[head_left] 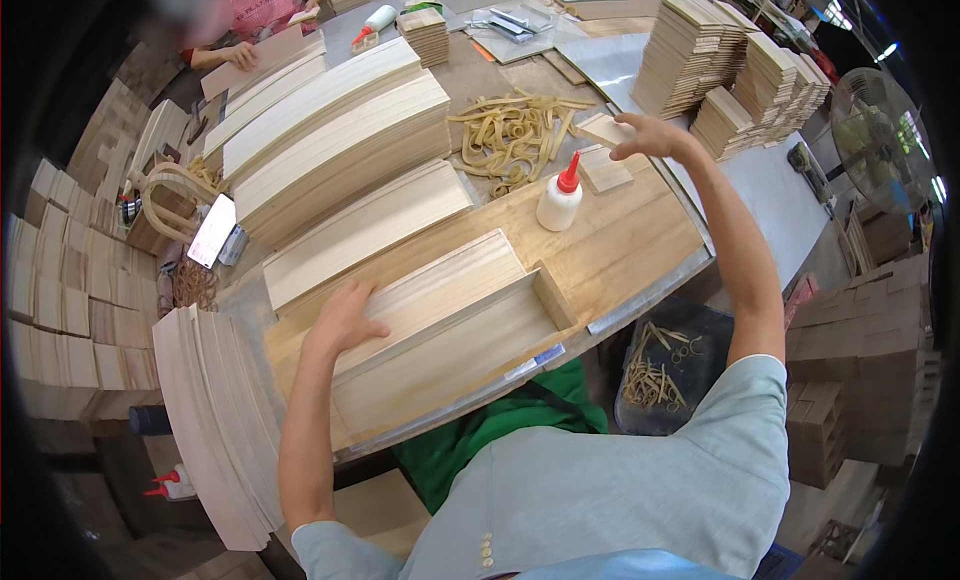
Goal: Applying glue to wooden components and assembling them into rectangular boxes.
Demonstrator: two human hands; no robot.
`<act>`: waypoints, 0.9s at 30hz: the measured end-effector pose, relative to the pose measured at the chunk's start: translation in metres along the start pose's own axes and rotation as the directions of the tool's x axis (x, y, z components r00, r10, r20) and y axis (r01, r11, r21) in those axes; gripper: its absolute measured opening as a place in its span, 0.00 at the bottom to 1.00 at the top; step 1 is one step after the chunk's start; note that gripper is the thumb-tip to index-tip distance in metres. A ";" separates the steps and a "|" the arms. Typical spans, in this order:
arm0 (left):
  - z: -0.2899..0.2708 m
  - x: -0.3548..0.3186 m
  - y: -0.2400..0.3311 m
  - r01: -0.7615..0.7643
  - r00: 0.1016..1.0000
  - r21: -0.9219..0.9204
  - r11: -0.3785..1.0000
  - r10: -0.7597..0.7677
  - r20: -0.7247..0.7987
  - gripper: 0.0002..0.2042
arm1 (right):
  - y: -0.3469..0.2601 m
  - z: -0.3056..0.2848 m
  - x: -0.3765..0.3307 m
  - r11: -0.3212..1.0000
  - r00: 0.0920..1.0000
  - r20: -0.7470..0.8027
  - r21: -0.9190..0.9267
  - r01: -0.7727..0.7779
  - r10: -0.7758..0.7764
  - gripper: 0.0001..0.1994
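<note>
My left hand (345,318) rests, fingers apart, on the left part of a long pale wooden panel (440,288). Against that panel's near side lies a shallow wooden box frame (465,345), with a short end piece (553,298) standing at its right end. Farther right, my right hand (650,138) has its thumb and fingers round the end of a small thin wooden board (602,130). Just below that hand another small wooden board (606,170) lies on the worktable (640,230). A white glue bottle with a red tip (560,200) stands upright beside it.
Stacked long boards (340,160) fill the left back. A heap of rubber bands (520,130) lies behind the bottle. Piles of small boards (690,55) stand back right, near a fan (880,140). Across the table sits another person (265,10). A dark bin (675,365) is below right.
</note>
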State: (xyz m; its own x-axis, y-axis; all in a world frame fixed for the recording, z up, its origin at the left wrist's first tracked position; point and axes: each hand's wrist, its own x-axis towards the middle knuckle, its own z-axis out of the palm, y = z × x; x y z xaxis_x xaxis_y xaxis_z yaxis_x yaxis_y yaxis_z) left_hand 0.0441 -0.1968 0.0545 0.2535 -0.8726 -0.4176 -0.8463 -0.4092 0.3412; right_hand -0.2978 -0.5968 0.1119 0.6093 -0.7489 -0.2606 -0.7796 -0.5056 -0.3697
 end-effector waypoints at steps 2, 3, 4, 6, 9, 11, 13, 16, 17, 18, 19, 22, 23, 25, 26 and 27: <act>0.003 0.006 -0.003 -0.009 1.000 0.024 1.000 0.008 0.009 0.36 | 0.014 0.026 0.004 0.997 0.994 -0.086 -0.034 -0.065 0.062 0.47; 0.005 0.008 -0.008 -0.010 1.000 0.045 0.999 0.010 0.015 0.35 | 0.019 0.043 0.006 0.990 0.979 -0.171 -0.064 -0.125 0.113 0.47; 0.008 0.011 -0.009 0.007 1.000 0.046 0.999 -0.007 0.003 0.35 | 0.030 0.058 0.006 0.990 0.972 -0.198 -0.041 -0.137 0.126 0.48; 0.009 0.004 -0.010 0.008 1.000 0.193 0.981 -0.010 0.013 0.35 | 0.041 0.096 0.008 0.987 0.924 -0.355 -0.025 -0.160 0.141 0.49; 0.017 0.014 -0.011 0.009 0.999 0.214 0.977 -0.016 0.029 0.37 | 0.045 0.130 -0.013 0.985 0.908 -0.384 0.077 -0.152 0.170 0.46; 0.018 0.017 -0.007 0.032 0.999 0.236 0.971 -0.041 0.033 0.38 | 0.039 0.141 -0.021 0.973 0.889 -0.397 0.042 -0.229 0.227 0.44; 0.020 0.014 -0.005 0.019 0.998 0.201 0.979 -0.030 0.051 0.38 | 0.034 0.148 -0.028 0.979 0.878 -0.436 0.037 -0.202 0.198 0.44; 0.016 0.011 0.001 0.060 0.996 0.193 0.979 -0.071 0.051 0.38 | 0.036 0.152 -0.028 0.984 0.860 -0.483 0.025 -0.177 0.167 0.43; 0.016 0.010 0.000 0.059 0.996 0.205 0.977 -0.072 0.053 0.38 | 0.037 0.154 -0.029 0.987 0.857 -0.493 0.016 -0.160 0.146 0.43; 0.017 0.012 -0.001 0.061 0.996 0.185 0.981 -0.072 0.055 0.39 | 0.037 0.154 -0.029 0.987 0.856 -0.495 0.024 -0.161 0.152 0.43; 0.017 0.013 -0.002 0.061 0.996 0.164 0.985 -0.072 0.059 0.39 | 0.038 0.154 -0.029 0.987 0.853 -0.499 0.040 -0.155 0.154 0.42; 0.016 0.016 -0.003 0.052 0.997 0.177 0.983 -0.060 0.045 0.39 | 0.046 0.155 -0.028 0.984 0.830 -0.530 0.126 -0.127 0.175 0.41; 0.015 0.017 -0.002 0.049 0.997 0.176 0.983 -0.058 0.047 0.39 | 0.051 0.155 -0.029 0.976 0.810 -0.554 0.193 -0.100 0.193 0.40; 0.014 0.017 -0.004 0.043 0.998 0.156 0.987 -0.051 0.049 0.40 | 0.061 0.158 -0.036 0.962 0.779 -0.600 0.271 -0.019 0.185 0.38; 0.015 0.018 -0.005 0.043 0.997 0.153 0.987 -0.052 0.051 0.40 | 0.066 0.161 -0.042 0.937 0.741 -0.645 0.343 0.066 0.184 0.36; 0.017 0.016 -0.008 0.036 0.999 0.147 0.988 -0.041 0.028 0.38 | 0.064 0.161 -0.049 0.936 0.747 -0.641 0.344 0.073 0.178 0.36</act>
State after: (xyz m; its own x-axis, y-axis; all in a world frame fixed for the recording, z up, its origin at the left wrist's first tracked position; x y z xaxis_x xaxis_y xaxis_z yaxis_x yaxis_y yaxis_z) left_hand 0.0470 -0.2036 0.0311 0.2747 -0.8474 -0.4543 -0.8963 -0.3967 0.1980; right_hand -0.3536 -0.5234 -0.0431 0.2232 -0.9237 0.3113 -0.6355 -0.3800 -0.6721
